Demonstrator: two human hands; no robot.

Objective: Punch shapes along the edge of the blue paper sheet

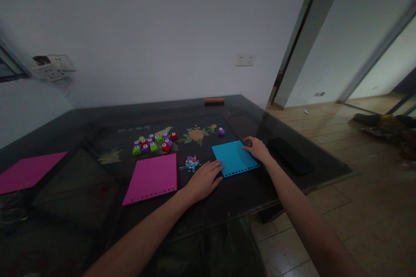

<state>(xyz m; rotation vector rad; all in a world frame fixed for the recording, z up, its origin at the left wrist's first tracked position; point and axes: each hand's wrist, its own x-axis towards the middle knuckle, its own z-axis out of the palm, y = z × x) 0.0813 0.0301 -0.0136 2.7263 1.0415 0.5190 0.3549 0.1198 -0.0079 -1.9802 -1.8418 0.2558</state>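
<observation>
A blue sheet of paper (pixel 234 158) with a row of small holes along its near edge lies on the dark table. My left hand (pixel 205 179) rests palm down, its outstretched fingertips touching the sheet's left edge. At the far right corner is my right hand (pixel 257 149); its thumb lies on the paper, and a gap shows between thumb and forefinger. Left of my left hand sits a little pile of pink, white and blue bits (pixel 192 163), with a thin metal item (pixel 183 167) beside it. Farther left lies a pink stack of sheets (pixel 152 177), also holed along its near edge.
Several green, purple and red eyeball-topped pieces (pixel 152 143) cluster behind the pink stack. One purple piece (pixel 221 131) stands apart. A black case (pixel 290 156) lies at the right, an orange-brown bar (pixel 214 101) at the back, another pink sheet (pixel 30 171) far left.
</observation>
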